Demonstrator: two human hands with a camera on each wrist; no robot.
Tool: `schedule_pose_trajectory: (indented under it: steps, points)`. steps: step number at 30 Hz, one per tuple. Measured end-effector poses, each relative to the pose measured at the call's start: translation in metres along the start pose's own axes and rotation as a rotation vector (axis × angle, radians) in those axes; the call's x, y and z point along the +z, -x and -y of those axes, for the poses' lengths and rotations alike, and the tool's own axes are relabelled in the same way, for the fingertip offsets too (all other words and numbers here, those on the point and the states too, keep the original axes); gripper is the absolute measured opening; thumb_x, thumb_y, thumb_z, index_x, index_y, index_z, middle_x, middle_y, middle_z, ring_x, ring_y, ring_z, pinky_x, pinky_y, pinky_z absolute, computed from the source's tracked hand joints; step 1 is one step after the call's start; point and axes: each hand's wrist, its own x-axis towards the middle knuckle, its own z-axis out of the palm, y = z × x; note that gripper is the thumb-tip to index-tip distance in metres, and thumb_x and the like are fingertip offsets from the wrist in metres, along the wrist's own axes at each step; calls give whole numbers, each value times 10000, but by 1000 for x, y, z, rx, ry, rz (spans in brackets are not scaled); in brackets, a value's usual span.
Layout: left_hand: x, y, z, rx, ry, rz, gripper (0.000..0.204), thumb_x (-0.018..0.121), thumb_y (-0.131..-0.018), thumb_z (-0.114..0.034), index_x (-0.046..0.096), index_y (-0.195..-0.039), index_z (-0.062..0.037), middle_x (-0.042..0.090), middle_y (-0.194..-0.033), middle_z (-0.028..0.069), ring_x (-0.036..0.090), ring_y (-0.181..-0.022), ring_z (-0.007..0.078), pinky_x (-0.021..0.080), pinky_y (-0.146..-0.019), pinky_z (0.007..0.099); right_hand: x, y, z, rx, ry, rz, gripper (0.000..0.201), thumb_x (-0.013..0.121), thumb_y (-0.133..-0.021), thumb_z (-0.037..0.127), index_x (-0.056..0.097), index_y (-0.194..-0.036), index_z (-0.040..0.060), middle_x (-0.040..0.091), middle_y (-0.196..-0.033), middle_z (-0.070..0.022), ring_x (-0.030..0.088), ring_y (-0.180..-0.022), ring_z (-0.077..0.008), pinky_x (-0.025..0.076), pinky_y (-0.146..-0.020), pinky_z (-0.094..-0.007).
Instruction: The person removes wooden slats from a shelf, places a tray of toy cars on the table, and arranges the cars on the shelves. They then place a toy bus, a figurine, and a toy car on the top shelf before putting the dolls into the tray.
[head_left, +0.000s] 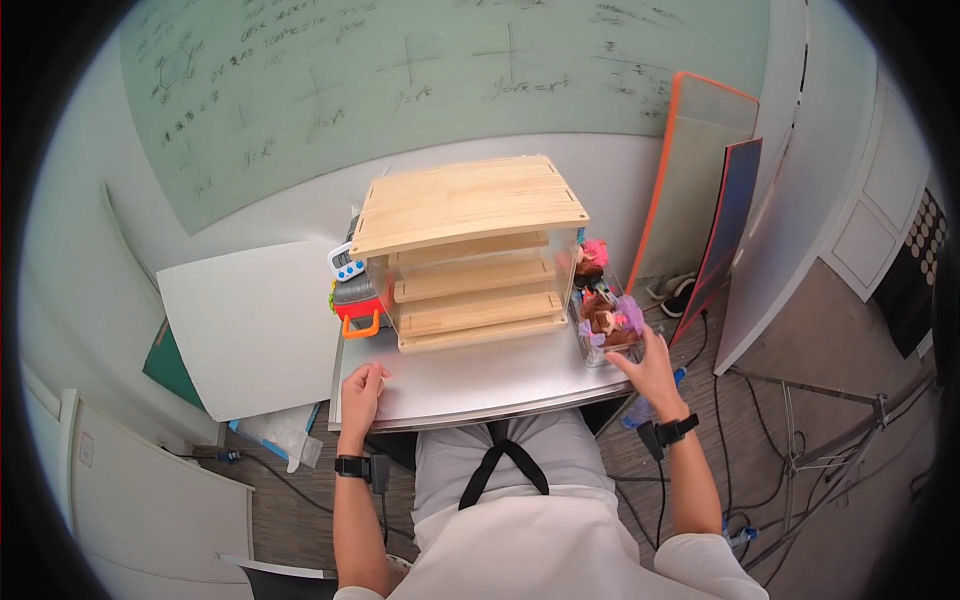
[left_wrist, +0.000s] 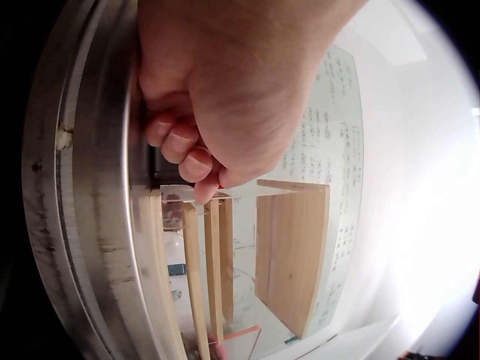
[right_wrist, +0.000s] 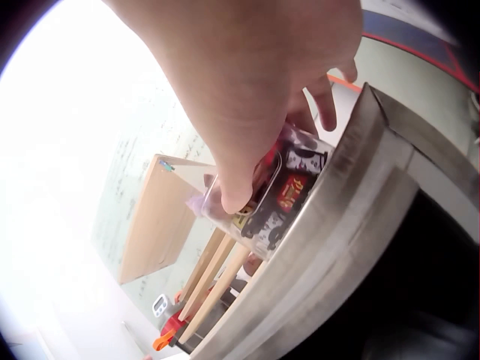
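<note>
Low at the right end of the table stands a clear box [right_wrist: 264, 238] with printed packets inside. Brown-haired dolls [head_left: 605, 322] with pink and purple trim show at its top in the head view. My right hand [head_left: 648, 372] holds this box at its near right corner, thumb [right_wrist: 238, 196] on the near side. The other fingers reach round the right side, partly hidden by the box. My left hand [head_left: 361, 393] rests at the table's front edge, fingers curled in toward the palm around nothing. Beyond it rises a wooden tiered shelf [head_left: 470, 205] with clear sides.
The silver table [head_left: 450, 385] has a metal edge. At the shelf's left side stands a red and grey toy [head_left: 362, 306] with an orange handle. Panels [head_left: 700, 180] lean against the wall on the right, near a tripod [head_left: 830, 440] and cables. A whiteboard [head_left: 440, 70] hangs behind.
</note>
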Motion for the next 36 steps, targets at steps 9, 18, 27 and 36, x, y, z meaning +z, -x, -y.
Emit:
schedule_pose_trajectory:
  steps: [9,18,27,36]
  points:
    - [0,-1,4,14,-17,4,353,577,-1090,-278,668,-854,-32,389,-616,-99,302,-557,13,200,-501,251,38,-50,-41,156,-340,93,506,702,-952,256,573,-1383,25,666,-1274,-227,646,-1180,-356,484,-1021,-404]
    - [1,0,2,17,13,9,349,571,-1091,-273,669,-858,-32,385,-626,-98,296,-561,17,196,-505,247,18,-34,-5,135,-283,51,591,738,-931,312,554,-1368,-40,660,-1276,-232,623,-1229,-368,470,-1058,-411]
    - [-2,-3,8,29,13,15,338,570,-1096,-254,663,-863,-26,364,-634,-99,287,-573,17,192,-512,248,39,-34,-27,127,-86,-17,702,696,-954,460,526,-1409,-46,635,-1314,-329,612,-1237,-458,488,-1043,-482]
    - [0,-3,9,33,49,15,323,574,-1095,-233,666,-879,-12,370,-638,-100,290,-572,16,192,-506,249,28,-35,-12,358,54,128,696,598,-993,500,542,-1412,-53,656,-1231,-366,628,-1179,-501,499,-1013,-510]
